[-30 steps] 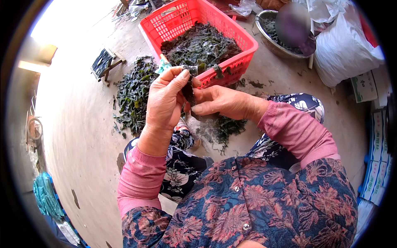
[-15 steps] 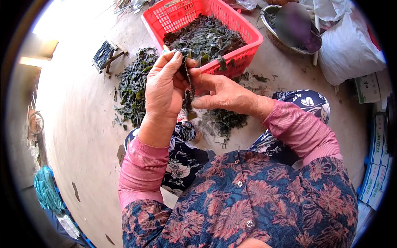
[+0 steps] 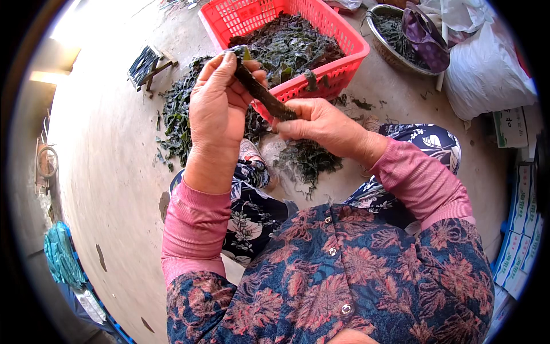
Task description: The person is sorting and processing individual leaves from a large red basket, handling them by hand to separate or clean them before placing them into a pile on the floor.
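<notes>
A dark strip of seaweed is stretched slantwise between my hands, above the floor and in front of the basket. My left hand is closed on its upper end, thumb and fingertips pinching it. At the lower end, my right hand grips the strip between thumb and bent fingers. Just beyond stands a red plastic basket with slotted walls, holding a heap of dark seaweed. Another seaweed pile lies on the floor left of my left hand. A smaller heap rests between my knees.
A small folding stool stands at the far left. Back right is a metal basin of seaweed with a purple cloth over its rim, beside a white sack. Boxes line the right edge; a teal plastic bag lies left.
The seaweed strip hung down between my hands and is now drawn out slantwise. My right hand has moved right and closed on its lower end; my left hand has shifted slightly left and up.
</notes>
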A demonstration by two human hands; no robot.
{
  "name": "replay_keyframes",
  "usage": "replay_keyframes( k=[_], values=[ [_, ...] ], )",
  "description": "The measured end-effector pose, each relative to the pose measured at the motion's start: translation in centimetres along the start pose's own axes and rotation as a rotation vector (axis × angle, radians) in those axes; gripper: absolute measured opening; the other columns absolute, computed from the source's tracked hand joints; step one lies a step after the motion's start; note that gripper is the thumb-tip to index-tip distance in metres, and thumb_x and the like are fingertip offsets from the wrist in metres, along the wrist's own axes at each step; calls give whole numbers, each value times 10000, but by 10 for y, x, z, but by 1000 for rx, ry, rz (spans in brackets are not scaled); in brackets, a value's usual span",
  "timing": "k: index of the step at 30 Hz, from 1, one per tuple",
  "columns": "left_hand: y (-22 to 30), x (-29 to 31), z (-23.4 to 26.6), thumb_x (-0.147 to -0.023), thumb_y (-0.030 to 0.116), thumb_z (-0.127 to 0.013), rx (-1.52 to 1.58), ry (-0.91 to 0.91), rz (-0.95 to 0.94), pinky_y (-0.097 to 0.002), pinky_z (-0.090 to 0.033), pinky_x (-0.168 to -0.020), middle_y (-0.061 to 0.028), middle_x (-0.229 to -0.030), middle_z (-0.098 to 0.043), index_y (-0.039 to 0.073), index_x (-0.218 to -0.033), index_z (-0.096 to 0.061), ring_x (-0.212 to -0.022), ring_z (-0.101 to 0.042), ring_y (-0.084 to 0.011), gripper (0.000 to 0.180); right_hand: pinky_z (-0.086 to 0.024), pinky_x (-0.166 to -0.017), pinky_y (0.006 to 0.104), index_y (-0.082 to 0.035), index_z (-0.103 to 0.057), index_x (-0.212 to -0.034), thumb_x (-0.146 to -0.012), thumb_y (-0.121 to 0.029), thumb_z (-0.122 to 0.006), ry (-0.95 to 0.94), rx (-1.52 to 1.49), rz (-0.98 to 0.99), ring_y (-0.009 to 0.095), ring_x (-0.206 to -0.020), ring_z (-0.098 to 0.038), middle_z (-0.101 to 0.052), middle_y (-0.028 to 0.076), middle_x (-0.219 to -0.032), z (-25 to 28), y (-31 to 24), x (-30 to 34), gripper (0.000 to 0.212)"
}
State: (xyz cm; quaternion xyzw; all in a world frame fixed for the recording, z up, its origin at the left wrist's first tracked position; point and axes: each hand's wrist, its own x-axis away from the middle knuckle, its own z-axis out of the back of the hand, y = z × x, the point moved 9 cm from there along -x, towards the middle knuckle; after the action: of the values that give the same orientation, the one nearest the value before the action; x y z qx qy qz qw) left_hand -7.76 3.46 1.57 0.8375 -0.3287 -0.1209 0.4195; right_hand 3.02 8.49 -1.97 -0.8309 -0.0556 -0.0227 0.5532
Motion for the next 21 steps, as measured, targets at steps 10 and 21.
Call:
replay_keyframes(
  k=[10, 21],
  values=[
    [2, 0, 15, -850, 108, -505, 129, -4, 36, -330, -495, -616, -123, -773, -583, 34, -898, -505, -661, -578, -220, 88, -367, -597, 167, -31, -609, -940, -760, -153, -576, 249, 72, 28, 42, -679, -527, -599, 7, -789, 38, -11, 5, 220],
    [-21, 16, -9, -838, 124, -526, -174, -188, 337, -217, -398, -413, -52, -604, -549, 25, -859, -559, -436, -481, -109, 107, -422, -639, 185, -2, -596, -865, -787, -92, -593, 211, 209, 283, 42, -699, -513, -597, 14, -792, 46, -58, 6, 119]
  ],
)
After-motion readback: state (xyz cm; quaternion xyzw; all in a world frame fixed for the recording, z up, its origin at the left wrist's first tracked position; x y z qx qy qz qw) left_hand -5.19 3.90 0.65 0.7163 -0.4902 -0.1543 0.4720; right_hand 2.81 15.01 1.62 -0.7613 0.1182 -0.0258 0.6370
